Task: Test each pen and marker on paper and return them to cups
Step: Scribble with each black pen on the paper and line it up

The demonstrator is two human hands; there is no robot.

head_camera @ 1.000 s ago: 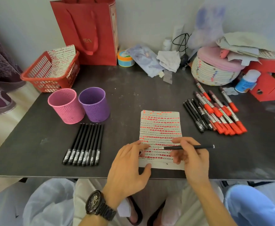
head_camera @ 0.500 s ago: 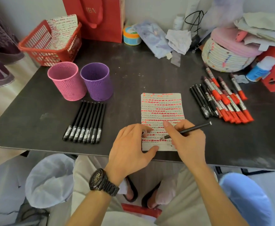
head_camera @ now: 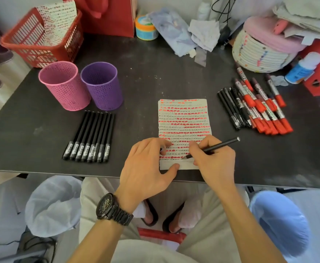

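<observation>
Now pen (head_camera: 222, 144) in right hand (head_camera: 215, 165), left hand (head_camera: 146, 165) on paper (head_camera: 184, 118)

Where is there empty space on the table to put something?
The widest bare patch lies between the purple cup and the paper, reaching back toward the red bag. Another is front right, between the marker pile and the table edge. A smaller one is left of the black pen row. The back right, around the woven basket, is crowded.
</observation>
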